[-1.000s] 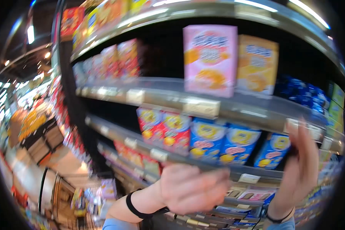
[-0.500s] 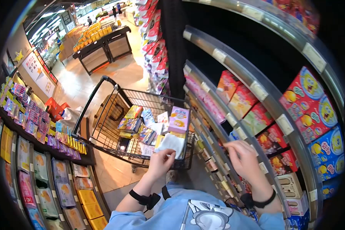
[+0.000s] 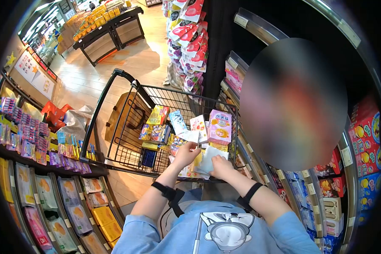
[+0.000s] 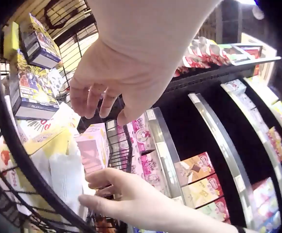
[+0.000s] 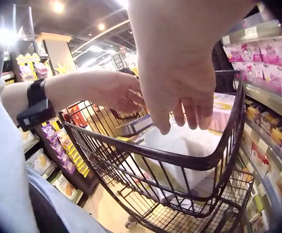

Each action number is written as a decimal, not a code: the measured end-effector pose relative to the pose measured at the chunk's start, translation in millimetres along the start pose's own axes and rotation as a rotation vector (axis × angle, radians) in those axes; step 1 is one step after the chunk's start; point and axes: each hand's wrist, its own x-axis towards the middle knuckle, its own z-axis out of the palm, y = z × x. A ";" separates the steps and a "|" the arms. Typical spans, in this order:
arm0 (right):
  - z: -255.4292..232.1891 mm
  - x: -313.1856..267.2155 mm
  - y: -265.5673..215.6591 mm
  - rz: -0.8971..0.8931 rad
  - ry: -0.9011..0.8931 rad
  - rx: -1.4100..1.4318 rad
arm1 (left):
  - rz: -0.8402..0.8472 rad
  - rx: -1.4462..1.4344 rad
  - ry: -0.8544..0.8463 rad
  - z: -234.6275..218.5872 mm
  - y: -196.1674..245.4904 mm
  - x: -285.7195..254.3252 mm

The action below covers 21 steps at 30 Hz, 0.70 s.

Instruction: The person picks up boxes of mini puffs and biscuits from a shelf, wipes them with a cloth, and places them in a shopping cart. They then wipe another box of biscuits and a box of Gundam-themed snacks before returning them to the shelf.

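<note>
Over the near side of a black wire shopping cart (image 3: 186, 94), my left hand (image 3: 185, 155) hovers with loosely bent fingers and nothing in them. My right hand (image 3: 221, 167) is at a white package (image 3: 208, 160) lying in the cart's near right corner. In the right wrist view the fingers of that hand (image 5: 180, 82) hang down just above the white package (image 5: 180, 143); whether they touch it I cannot tell. A pink-purple box (image 3: 220, 126) stands behind the package. The left wrist view shows my left hand (image 4: 121, 73) above the goods and my right hand (image 4: 126, 196) with thumb and fingers apart.
Several boxes and packets, among them a yellow-red box (image 3: 158, 114), lie in the cart. Shelves with red boxes (image 3: 365, 139) rise at the right. Hanging snack bags (image 3: 193, 44) are beyond the cart, low shelves (image 3: 67, 190) at the left, and a produce stand (image 3: 108, 31) farther back.
The view has swung from the shelf down to the cart. Both hands have come away from the shelf side and over the cart, the right one moving left to the white package.
</note>
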 end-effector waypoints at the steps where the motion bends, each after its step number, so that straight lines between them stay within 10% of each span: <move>1: 8.0 9.3 -1.1 0.030 -0.035 -0.030 | -0.014 -0.004 -0.033 2.6 -9.3 16.0; 12: -12.1 11.1 17.0 0.146 0.084 0.224 | -0.358 -0.138 -0.220 56.6 -41.5 129.7; 21: -56.7 -85.7 74.0 0.300 0.600 1.689 | -0.348 -0.143 -0.167 63.3 -2.2 133.1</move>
